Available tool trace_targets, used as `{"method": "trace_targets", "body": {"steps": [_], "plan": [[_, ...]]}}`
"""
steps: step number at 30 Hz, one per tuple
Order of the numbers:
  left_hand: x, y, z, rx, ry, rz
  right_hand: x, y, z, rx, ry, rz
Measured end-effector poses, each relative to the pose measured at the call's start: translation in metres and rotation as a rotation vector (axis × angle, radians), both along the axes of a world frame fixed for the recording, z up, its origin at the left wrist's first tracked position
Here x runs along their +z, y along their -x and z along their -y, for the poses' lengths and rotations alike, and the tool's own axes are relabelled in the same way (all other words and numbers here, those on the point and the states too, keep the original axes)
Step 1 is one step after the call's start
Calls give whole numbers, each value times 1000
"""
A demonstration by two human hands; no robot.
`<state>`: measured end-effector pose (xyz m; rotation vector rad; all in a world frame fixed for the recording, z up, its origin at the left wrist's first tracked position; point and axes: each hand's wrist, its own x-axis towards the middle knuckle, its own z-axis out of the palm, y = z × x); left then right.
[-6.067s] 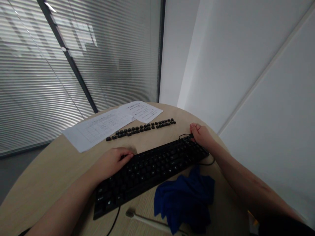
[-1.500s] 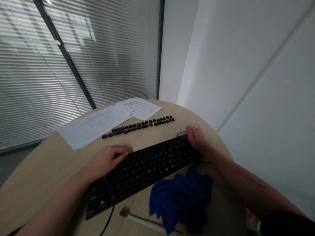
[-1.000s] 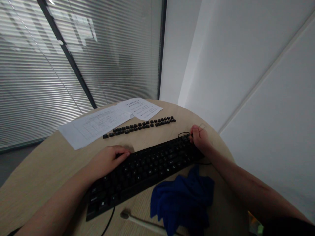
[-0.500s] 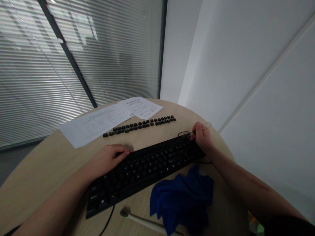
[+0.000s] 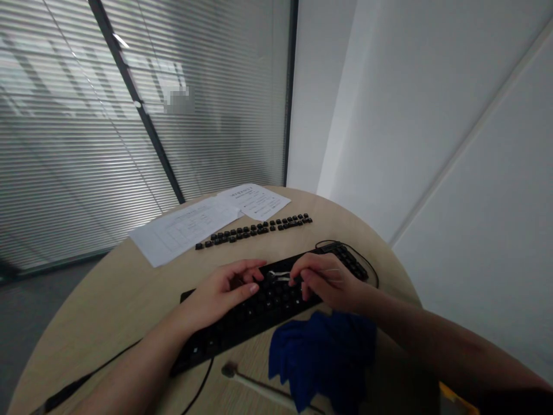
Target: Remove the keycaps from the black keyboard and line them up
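Observation:
A black keyboard (image 5: 259, 311) lies slantwise on the round wooden table. Over its middle, my right hand (image 5: 324, 279) is closed on a thin pale wire tool (image 5: 280, 276), whose looped end reaches left to a dark key. My left hand (image 5: 228, 288) rests on the keyboard's left part, fingers apart and curved, with the fingertips close to the tool's loop; nothing shows in it. Behind the keyboard, loose black keycaps (image 5: 254, 230) stand in two rows.
White printed sheets (image 5: 185, 227) lie at the back left. A crumpled blue cloth (image 5: 322, 357) and a brush (image 5: 259, 389) are in front of the keyboard. Black cable (image 5: 365, 259) curves round its right end. Blinds and a white wall stand behind the table (image 5: 99, 288).
My right hand has moved left with the wire tool, from the keyboard's far right to its middle. My left hand has shifted right, its fingers more spread. The view has tilted a little.

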<state>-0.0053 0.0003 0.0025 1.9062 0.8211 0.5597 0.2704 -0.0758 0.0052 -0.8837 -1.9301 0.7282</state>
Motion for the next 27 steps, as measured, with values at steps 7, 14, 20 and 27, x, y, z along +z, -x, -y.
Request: {"method": "trace_targets", "body": {"steps": [7, 14, 20, 27], "plan": [[-2, 4, -4, -3, 255, 52, -16, 28, 3, 50, 20, -158], [-2, 0, -4, -50, 295, 24, -31, 28, 11, 34, -154, -41], [-2, 2, -4, -60, 252, 14, -32, 28, 11, 39, -322, 25], [-4, 0, -2, -80, 195, 23, -34, 28, 12, 40, -408, 57]]}}
